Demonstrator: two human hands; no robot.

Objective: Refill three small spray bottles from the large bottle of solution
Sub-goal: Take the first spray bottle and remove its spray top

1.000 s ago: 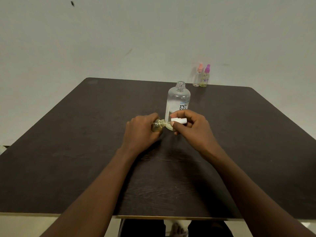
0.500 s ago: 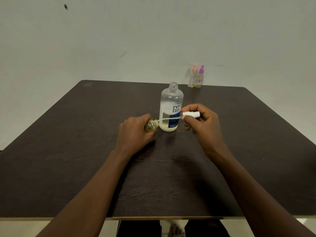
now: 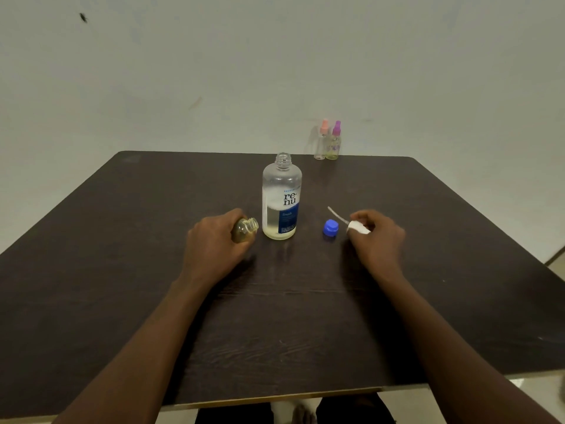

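small bottle (image 3: 244,230) body mostly hidden in left hand (image 3: 214,246) grip, neck open; right hand (image 3: 377,237) pinches white sprayer (image 3: 357,227), half covered, down at table (image 3: 122,270) beside blue cap (image 3: 330,228). Sprayer now well clear of large bottle (image 3: 281,200), vs just pulled out 0.5 s ago

A single head-mounted wide-angle view looks forward and down across the table (image 3: 122,270) toward the wall (image 3: 275,71). Both forearms enter from the lower frame edge; the hands sit near centre.
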